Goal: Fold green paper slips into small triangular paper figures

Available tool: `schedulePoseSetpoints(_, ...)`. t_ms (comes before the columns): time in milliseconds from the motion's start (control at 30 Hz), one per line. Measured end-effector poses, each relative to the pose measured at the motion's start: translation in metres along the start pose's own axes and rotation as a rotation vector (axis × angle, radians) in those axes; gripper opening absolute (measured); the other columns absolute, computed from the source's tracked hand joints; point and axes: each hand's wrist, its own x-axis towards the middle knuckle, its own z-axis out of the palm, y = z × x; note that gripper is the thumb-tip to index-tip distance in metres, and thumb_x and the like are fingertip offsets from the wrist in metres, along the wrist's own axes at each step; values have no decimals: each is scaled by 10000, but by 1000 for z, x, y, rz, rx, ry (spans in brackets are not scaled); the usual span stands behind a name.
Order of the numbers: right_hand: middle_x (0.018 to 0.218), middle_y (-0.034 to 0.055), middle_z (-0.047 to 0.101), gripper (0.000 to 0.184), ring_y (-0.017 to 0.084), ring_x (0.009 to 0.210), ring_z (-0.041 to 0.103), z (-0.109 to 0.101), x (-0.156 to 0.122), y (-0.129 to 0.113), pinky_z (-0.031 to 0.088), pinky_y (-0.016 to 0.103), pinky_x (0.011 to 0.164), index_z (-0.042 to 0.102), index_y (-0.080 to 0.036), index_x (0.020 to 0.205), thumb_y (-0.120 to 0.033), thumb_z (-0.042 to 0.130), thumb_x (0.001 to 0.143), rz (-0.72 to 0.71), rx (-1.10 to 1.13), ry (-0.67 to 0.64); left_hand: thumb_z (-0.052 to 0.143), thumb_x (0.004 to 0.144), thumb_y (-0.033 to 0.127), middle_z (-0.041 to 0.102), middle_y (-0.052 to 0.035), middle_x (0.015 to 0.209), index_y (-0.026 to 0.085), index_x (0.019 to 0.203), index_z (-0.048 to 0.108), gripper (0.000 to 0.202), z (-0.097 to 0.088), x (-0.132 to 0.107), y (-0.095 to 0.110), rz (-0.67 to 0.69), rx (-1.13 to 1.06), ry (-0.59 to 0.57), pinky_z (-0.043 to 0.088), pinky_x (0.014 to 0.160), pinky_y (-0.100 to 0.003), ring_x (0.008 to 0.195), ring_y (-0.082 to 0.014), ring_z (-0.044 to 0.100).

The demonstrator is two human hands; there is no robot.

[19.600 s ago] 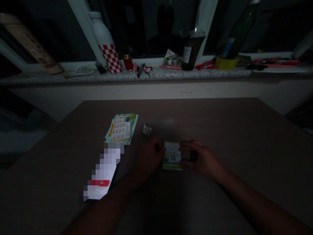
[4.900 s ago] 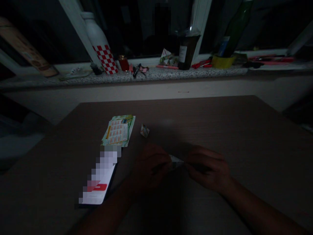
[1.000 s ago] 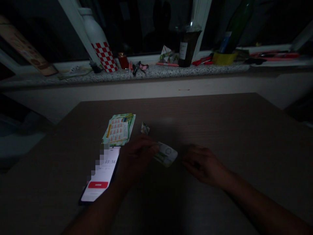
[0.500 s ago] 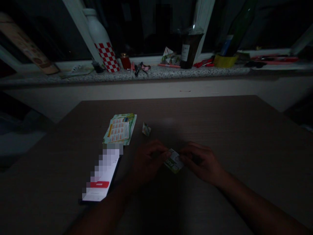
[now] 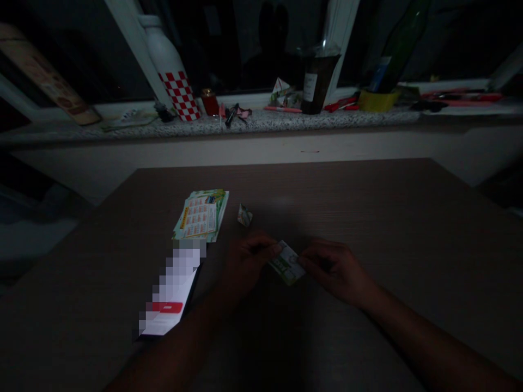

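A small green and white piece of printed paper [image 5: 289,265] is held between my two hands above the table. My left hand [image 5: 251,261] pinches its left corner between thumb and fingers. On the opposite side, my right hand [image 5: 329,267] grips the right edge with thumb and forefinger. Just beyond my left hand sits a small folded paper piece [image 5: 244,215] with a pointed shape. Farther left lies a stack of printed paper sheets [image 5: 199,216] in green, white and orange. The fine print on the held paper is too dark to read.
A lit phone [image 5: 169,302] lies by my left forearm on the brown table [image 5: 368,201]. Along the granite sill [image 5: 265,124] stand a red-checkered white bottle [image 5: 175,76], a lidded dark cup [image 5: 316,87], a small red jar [image 5: 210,102] and a green bottle [image 5: 402,43].
The held paper has shifted slightly up and left, and more of it shows between my hands. My left fingers have moved a little. The folded piece and the stack stay put.
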Motion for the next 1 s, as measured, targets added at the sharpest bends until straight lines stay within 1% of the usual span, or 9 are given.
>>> schedulePoseSetpoints(200, 638, -15, 513, 149, 110, 561, 475, -2, -3, 2, 371, 225, 518, 610, -167, 755, -209, 526, 871, 27, -58, -34, 705, 735, 225, 611, 10, 644, 145, 664, 690, 108, -5, 1, 2, -61, -34, 26, 441, 600, -230, 623, -117, 560)
schedulePoseSetpoints(267, 619, -19, 496, 170, 110, 556, 466, -4, -6, 5, 364, 226, 512, 585, -168, 709, -203, 525, 864, 26, -87, -41, 704, 740, 240, 639, 6, 654, 151, 695, 699, 100, -12, 3, 0, -94, -42, 77, 454, 616, -239, 637, -126, 582)
schedulePoseSetpoints(367, 594, -24, 469, 228, 111, 545, 449, -7, -9, 10, 363, 229, 502, 536, -175, 639, -209, 517, 864, 28, -100, -22, 736, 688, 234, 671, -2, 666, 156, 699, 690, 91, -20, 7, -2, -117, -136, 237, 479, 647, -281, 652, -158, 621)
schedulePoseSetpoints(433, 628, -10, 512, 206, 120, 572, 479, -7, -10, 13, 392, 238, 523, 563, -176, 683, -213, 509, 878, 32, -86, -4, 734, 674, 225, 669, -7, 646, 150, 651, 675, 98, -20, 8, -2, -185, -204, 219, 484, 626, -283, 619, -155, 619)
schedulePoseSetpoints(533, 743, 19, 606, 109, 139, 645, 554, -4, -9, 15, 458, 261, 593, 625, -182, 945, -197, 558, 861, -28, -63, 51, 720, 648, 183, 649, -6, 621, 140, 622, 654, 83, -11, 6, 1, -315, -399, 186, 484, 598, -256, 587, -134, 610)
schedulePoseSetpoints(633, 978, 68, 656, 386, 172, 821, 622, 1, -6, 14, 513, 309, 726, 550, -223, 1204, -136, 584, 830, -163, -20, 63, 706, 654, 190, 644, -21, 645, 134, 644, 656, 77, 1, 0, 2, -443, -514, 47, 494, 621, -258, 598, -132, 601)
schedulePoseSetpoints(767, 1086, 96, 625, 314, 207, 990, 614, 4, -5, 10, 523, 342, 790, 623, -233, 1106, -93, 546, 835, -268, 54, 53, 682, 676, 242, 627, -23, 660, 154, 658, 654, 94, 12, -8, -2, -532, -494, -107, 482, 588, -261, 593, -139, 580)
schedulePoseSetpoints(867, 981, 80, 658, 202, 195, 901, 639, 2, -6, 7, 528, 329, 756, 658, -221, 997, -120, 562, 850, -218, 110, 104, 670, 728, 316, 573, 7, 598, 159, 644, 639, 180, 10, -9, -3, -463, -324, -112, 393, 476, -216, 507, -105, 501)
schedulePoseSetpoints(1000, 827, 50, 668, 42, 178, 769, 638, 1, -9, 8, 520, 293, 676, 660, -196, 830, -200, 619, 837, -3, 163, 214, 563, 842, 423, 585, 9, 630, 168, 796, 672, 281, 2, -11, 2, -172, -28, -81, 373, 525, -209, 572, -108, 517)
